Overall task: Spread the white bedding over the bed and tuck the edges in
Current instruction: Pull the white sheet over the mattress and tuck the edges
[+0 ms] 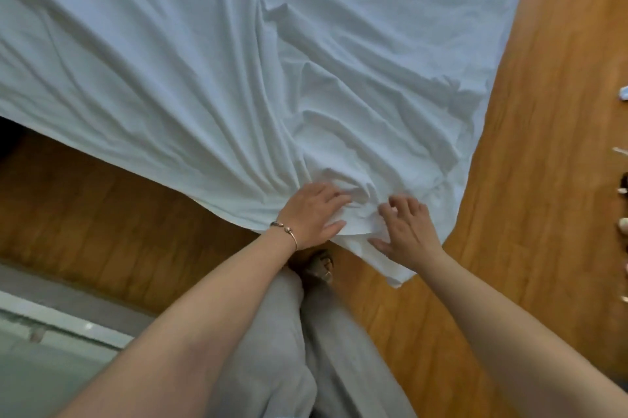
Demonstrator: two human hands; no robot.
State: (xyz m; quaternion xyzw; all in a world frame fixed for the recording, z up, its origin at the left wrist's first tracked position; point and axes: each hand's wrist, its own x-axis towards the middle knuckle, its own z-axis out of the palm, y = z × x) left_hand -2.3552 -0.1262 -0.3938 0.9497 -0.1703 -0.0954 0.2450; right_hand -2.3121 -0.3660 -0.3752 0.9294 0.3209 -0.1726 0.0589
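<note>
One sheet of white bedding (pixel 210 53), draped across the bed and filling the upper part of the view, heavily creased, with folds fanning out from the near corner. That corner hanging off the bed's edge down toward the wooden floor (pixel 530 179), its tip (pixel 396 281) below the hands. Two bare hands at the bunched corner. Left hand (pixel 314 215) laid on the cloth, fingers fairly straight and pressing into the gathered folds, grip released; one thin bracelet (pixel 285 230) on that wrist. Right hand (pixel 407 230) just beside it, touching the cloth, fingertips bent into the fabric, thumb spread out; whether this grip pinches a fold cannot be told. Grey trousers (pixel 306 349) below, and what is probably one slippered foot (pixel 319 268) between the forearms. Several small items (pixel 623 195) at the right edge, too cut off to identify.
</note>
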